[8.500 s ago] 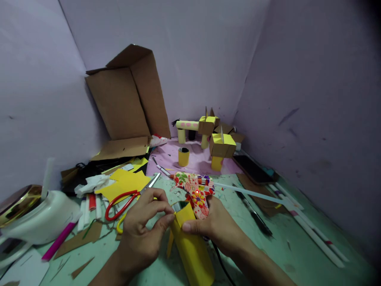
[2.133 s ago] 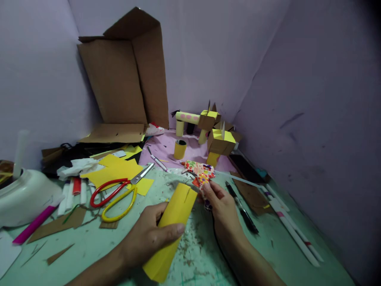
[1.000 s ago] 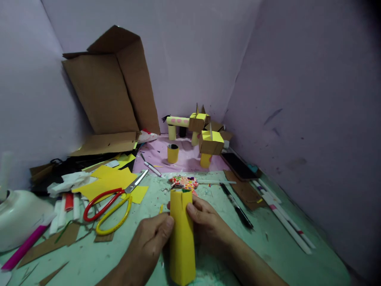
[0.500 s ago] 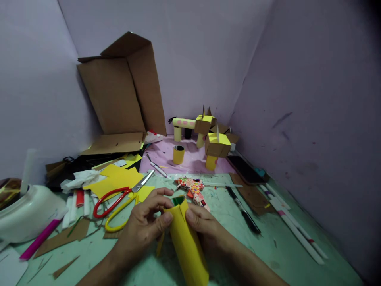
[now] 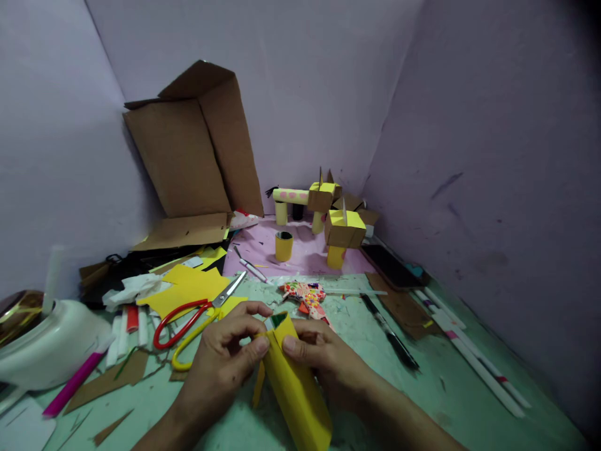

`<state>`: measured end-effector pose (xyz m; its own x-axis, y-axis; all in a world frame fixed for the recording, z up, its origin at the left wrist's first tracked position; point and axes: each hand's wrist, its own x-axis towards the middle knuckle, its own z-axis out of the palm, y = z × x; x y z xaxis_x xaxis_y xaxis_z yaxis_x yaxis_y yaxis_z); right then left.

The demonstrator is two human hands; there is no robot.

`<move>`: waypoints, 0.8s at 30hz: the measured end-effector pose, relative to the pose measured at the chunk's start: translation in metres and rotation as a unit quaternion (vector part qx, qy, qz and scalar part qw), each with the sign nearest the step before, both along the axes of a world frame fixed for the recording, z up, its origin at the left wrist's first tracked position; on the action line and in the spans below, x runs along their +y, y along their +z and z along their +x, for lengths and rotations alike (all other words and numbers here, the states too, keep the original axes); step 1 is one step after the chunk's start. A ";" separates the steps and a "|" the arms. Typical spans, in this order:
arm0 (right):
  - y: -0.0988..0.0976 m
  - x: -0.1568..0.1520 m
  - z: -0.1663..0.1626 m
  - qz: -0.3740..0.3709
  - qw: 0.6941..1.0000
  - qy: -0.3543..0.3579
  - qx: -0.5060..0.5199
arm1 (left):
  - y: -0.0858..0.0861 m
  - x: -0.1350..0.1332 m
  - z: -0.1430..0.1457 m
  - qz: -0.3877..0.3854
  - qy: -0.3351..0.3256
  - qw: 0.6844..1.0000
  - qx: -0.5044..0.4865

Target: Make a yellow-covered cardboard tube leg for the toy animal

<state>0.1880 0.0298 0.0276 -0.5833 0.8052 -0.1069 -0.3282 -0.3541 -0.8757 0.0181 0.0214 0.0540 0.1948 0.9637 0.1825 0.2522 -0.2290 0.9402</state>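
A yellow paper tube (image 5: 299, 388), green inside its upper end, tilts away from me between both hands. My left hand (image 5: 231, 351) pinches the rim at the upper left with thumb and fingers. My right hand (image 5: 323, 357) grips the tube's right side, its thumb pressing on the overlapping paper seam and its other fingers hidden behind. A narrow yellow strip (image 5: 258, 383) hangs below my left fingers. Left of my left hand lie scissors (image 5: 213, 305) with one red and one yellow handle. Just beyond the tube rests a colourful patterned piece (image 5: 306, 295).
Yellow paper scraps (image 5: 188, 288) and a white pot (image 5: 56, 341) are on the left. A cardboard box (image 5: 188, 156) leans at the back. Cardboard-headed yellow figures (image 5: 345, 228) and a short yellow tube (image 5: 283, 248) stand on pink paper. Right lie a black pen (image 5: 389, 332), phone (image 5: 392, 264) and glue sticks (image 5: 474, 360).
My right thumb has shifted slightly left over the tube's seam. Both hands still hold the tube near its upper end. The whole view has shifted a little.
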 end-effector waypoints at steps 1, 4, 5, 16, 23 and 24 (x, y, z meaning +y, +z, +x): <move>0.001 0.000 0.000 0.009 1.000 -0.005 -0.008 | -0.001 0.000 0.000 0.007 0.002 1.000 -0.001; 0.004 0.000 0.000 0.038 0.999 -0.011 -0.027 | -0.007 -0.001 0.000 0.022 0.014 1.000 -0.011; 0.005 0.001 0.000 0.045 0.998 -0.010 -0.033 | -0.009 -0.001 0.000 0.024 0.019 0.999 -0.018; 0.006 0.000 0.000 0.055 0.998 -0.008 -0.040 | -0.012 -0.004 0.000 -0.019 0.008 0.998 -0.052; 0.009 0.001 -0.002 0.054 0.998 -0.012 -0.042 | -0.012 -0.004 0.001 -0.012 0.028 0.999 -0.031; 0.009 0.001 -0.003 0.055 0.997 -0.017 -0.045 | -0.013 -0.004 0.001 -0.012 0.027 0.999 -0.030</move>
